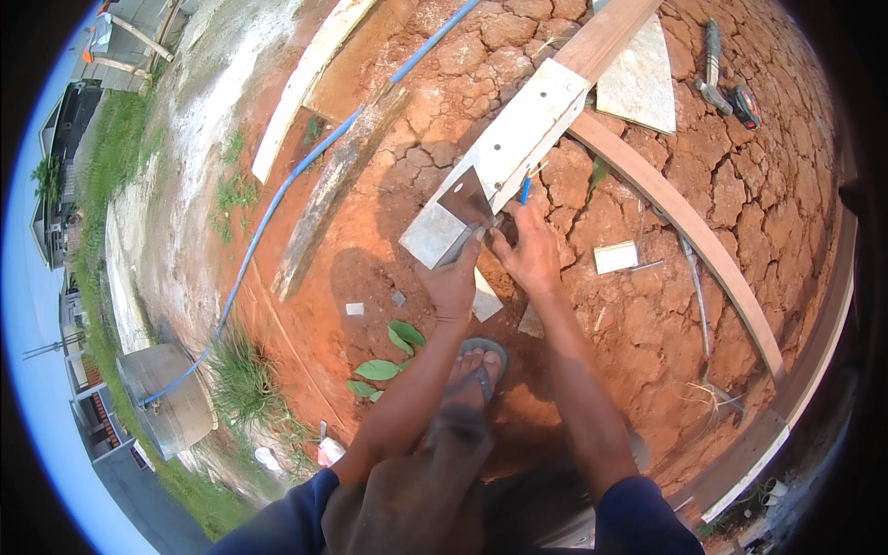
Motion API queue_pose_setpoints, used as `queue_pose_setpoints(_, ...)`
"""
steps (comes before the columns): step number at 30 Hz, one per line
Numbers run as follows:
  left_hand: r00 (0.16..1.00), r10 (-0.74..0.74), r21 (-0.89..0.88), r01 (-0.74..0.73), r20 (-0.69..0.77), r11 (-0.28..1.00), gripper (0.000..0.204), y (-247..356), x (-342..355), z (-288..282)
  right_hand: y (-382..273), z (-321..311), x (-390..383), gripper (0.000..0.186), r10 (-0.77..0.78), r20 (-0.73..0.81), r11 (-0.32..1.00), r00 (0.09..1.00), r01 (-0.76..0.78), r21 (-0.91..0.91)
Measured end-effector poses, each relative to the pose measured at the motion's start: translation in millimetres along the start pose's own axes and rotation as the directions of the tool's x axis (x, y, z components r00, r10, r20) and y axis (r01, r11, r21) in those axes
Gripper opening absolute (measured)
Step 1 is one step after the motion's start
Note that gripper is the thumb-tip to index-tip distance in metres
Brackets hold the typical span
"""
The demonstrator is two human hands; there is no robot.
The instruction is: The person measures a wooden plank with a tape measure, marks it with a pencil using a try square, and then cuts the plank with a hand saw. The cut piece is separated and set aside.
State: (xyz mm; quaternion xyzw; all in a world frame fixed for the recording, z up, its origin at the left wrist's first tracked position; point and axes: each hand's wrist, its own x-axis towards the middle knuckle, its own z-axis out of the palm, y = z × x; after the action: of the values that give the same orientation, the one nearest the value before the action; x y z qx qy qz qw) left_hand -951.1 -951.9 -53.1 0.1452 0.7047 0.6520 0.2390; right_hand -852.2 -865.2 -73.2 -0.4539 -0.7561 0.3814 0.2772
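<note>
My left hand (451,285) is closed at the near end of a long wooden beam, its thumb against a grey square plate (433,235) there. Close beside it, my right hand (531,252) has bent fingers drawn together at the same end; what they pinch is too small to tell. A thin blue stick (525,190), like a pen, rises just beyond the right knuckles. White panels with dark round spots (497,146) cover this part of the beam. Between panel and plate lies a dark brown recess (465,196). The fingertips partly hide each other.
Cracked red soil surrounds a curved plank (684,222) at right. Farther off lie a hammer-like tool (711,69) and a tape measure (744,106). A blue hose (277,208) passes a weathered board (338,190) at left. My sandalled foot (476,368) stands below my hands.
</note>
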Motion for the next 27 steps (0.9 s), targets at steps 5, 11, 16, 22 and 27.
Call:
queue_pose_setpoints(5,1.000,-0.025,0.016,0.025,0.004,1.000,0.035,-4,0,-1,9,2,-4,0.028,-0.105,0.028,0.994,0.994,0.103,0.043)
queue_pose_setpoints(11,0.993,-0.052,0.025,0.050,0.106,0.998,0.042,-4,3,-12,12,-11,2,0.023,-0.187,0.082,0.982,0.979,0.189,-0.009)
queue_pose_setpoints(16,0.992,-0.029,0.067,0.020,0.124,0.998,0.053,15,-16,-36,-2,-52,-21,0.016,-0.021,0.150,0.999,0.988,0.016,0.037)
queue_pose_setpoints(22,0.905,0.347,0.117,-0.383,0.247,0.916,0.045,89,-38,-82,-79,-126,-47,0.014,0.179,0.278,0.981,0.944,-0.149,-0.126)
queue_pose_setpoints(27,0.712,-0.043,0.158,-0.096,0.701,0.983,0.030,122,-31,-77,-154,-126,-38,0.013,-0.128,0.318,0.984,0.939,0.161,-0.078)
